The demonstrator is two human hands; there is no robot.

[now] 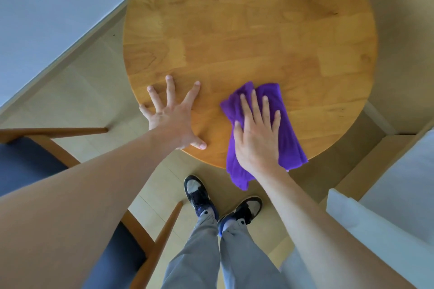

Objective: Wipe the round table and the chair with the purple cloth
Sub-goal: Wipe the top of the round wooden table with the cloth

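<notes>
Hands: right hand (257, 138) flat, hiding purple cloth (290, 134) middle; table (246, 30) top cropped.

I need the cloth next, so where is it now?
In the head view the purple cloth lies on the near right edge of the round table, flat under the right hand, one end hanging over the rim.

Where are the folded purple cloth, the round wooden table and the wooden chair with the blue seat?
Folded purple cloth (287, 134): head view, bare fabric right of the hand.
Round wooden table (246, 30): head view, bare top.
Wooden chair with blue seat (25, 159): head view, seat cushion.
</notes>
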